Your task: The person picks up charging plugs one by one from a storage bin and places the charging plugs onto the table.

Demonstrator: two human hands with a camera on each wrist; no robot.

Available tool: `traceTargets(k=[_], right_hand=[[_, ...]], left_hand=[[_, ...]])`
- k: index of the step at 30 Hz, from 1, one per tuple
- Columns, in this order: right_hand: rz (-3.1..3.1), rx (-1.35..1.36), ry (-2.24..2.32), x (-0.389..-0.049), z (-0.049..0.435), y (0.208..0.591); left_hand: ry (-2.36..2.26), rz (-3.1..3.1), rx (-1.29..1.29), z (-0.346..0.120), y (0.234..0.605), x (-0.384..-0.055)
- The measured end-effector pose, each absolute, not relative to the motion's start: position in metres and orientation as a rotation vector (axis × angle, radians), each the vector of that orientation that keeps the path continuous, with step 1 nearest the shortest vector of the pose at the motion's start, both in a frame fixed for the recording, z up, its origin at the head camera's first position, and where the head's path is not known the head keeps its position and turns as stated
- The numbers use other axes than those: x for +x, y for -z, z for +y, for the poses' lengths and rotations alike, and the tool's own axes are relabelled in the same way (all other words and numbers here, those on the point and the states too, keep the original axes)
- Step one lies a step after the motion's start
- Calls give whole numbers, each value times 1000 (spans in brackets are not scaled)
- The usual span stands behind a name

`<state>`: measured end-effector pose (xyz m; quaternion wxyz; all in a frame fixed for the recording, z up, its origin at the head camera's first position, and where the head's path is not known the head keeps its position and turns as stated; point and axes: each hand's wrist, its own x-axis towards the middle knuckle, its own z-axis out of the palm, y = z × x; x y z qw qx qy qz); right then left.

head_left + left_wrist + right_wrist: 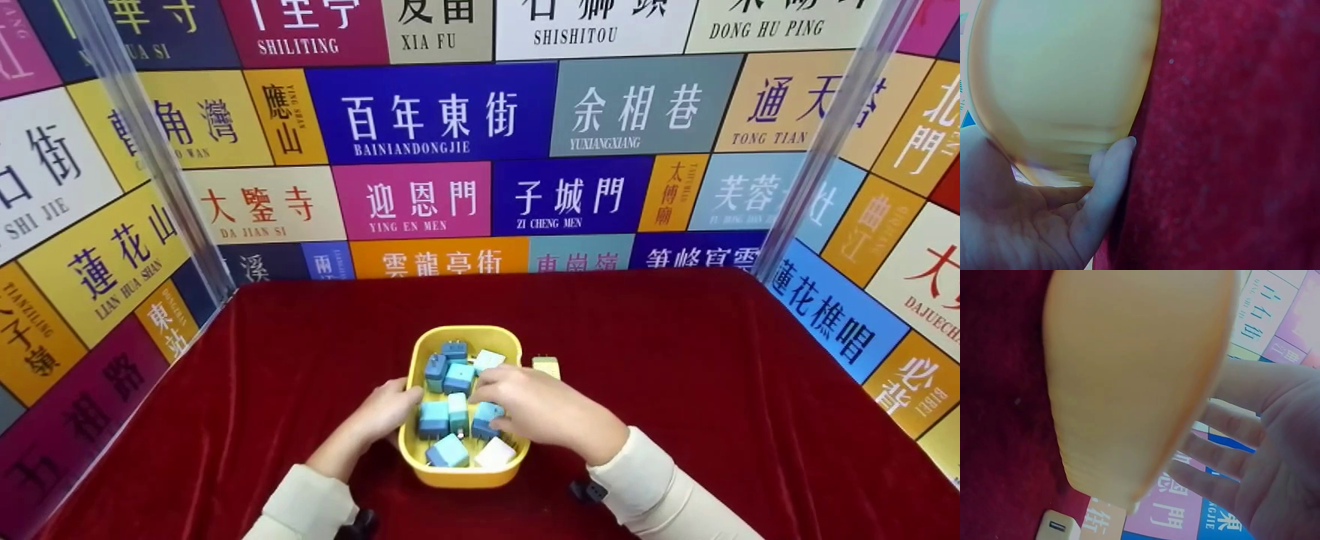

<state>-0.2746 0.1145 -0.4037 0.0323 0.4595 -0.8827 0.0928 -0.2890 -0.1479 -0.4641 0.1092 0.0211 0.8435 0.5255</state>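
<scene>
A yellow plastic basket (465,478) stands on the red cloth, holding several small plug-in chargers (450,451) in blue, light blue and white. My left hand (391,409) grips the basket's left side; in the left wrist view its fingers (1109,185) bend against the outer wall. Over the right rim reaches my right hand (529,405), its fingers above the chargers, close to a blue one (486,418). From the right wrist, those fingers (1219,455) look spread and loosely extended, their tips hidden behind the basket wall (1134,382).
A cream charger (546,366) with a USB slot lies on the cloth just right of the basket. Red velvet cloth (300,337) covers the table. Panels with printed place names (431,112) rise at the back and both sides, with clear corner posts (821,150).
</scene>
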Motion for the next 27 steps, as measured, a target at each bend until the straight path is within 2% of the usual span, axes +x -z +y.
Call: traceTargets(k=[11,27], right_hand=[[-2684,1505,-198,-271,109,418],[-2738,1394,-233,-274,105,424]], left_hand=[[-1555,2477,66,-147,464,-289],[-1545,2487,62,-147,464,-289]])
